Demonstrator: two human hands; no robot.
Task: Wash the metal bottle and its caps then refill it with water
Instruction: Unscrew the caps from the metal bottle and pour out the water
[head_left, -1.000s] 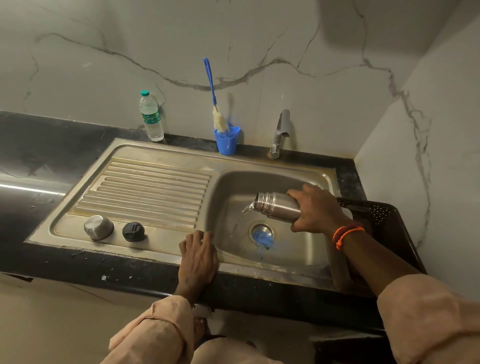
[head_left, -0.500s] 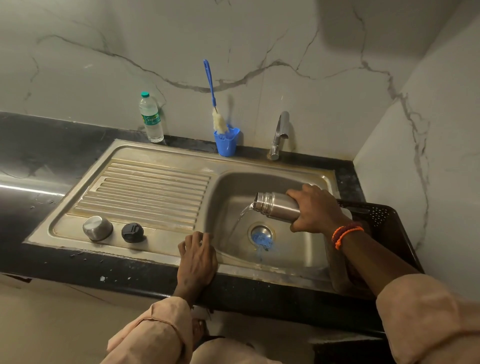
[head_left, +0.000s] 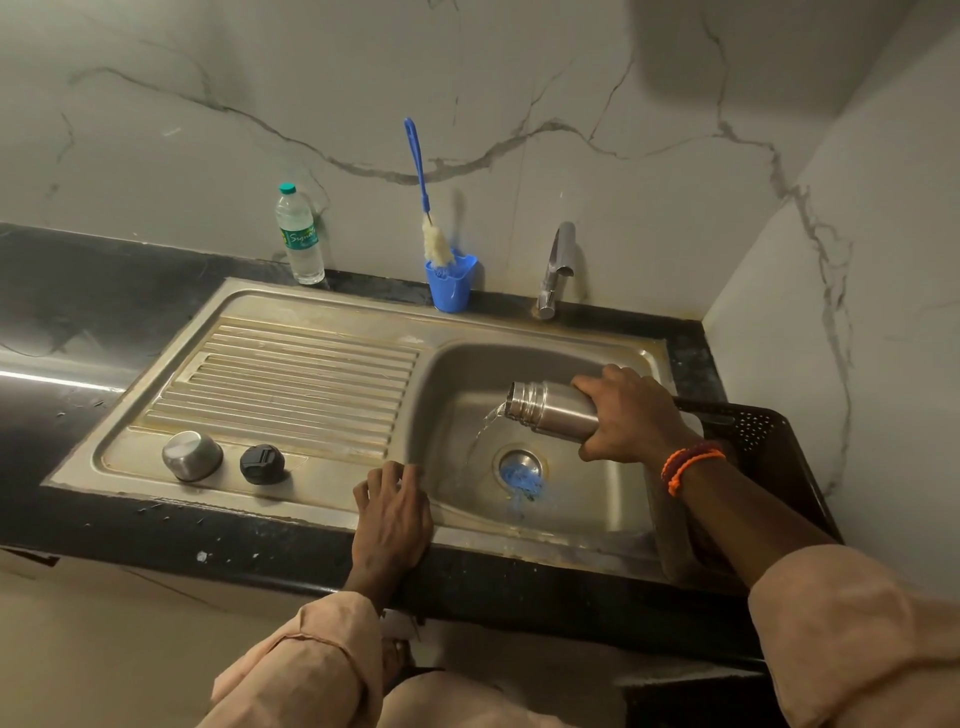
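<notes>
Steel in your grip: your right hand (head_left: 631, 415) has its fingers (head_left: 597, 382) curled round the body of the metal bottle (head_left: 553, 413), holding it tipped on its side over the basin with the open mouth pointing left.
Left hand: your left hand (head_left: 392, 512) lies flat, fingers relaxed and holding nothing, on the front rim of the sink (head_left: 322, 499).
Water: a thin stream (head_left: 485, 423) runs from the bottle mouth down toward the drain (head_left: 521, 465).
Step in hand: you look to be emptying the bottle, likely early in the wash.
Caps: the steel cap (head_left: 192, 455) and the black cap (head_left: 262, 464) sit side by side on the drainboard, apart from both hands.
Further out: bottle brush (head_left: 423, 208) upright in its blue holder (head_left: 451, 283) at the back of the worktop, tap (head_left: 556, 270) just to its right.
Next move: probably let the bottle drain, then right it and bring your free hand to the brush or the tap.
</notes>
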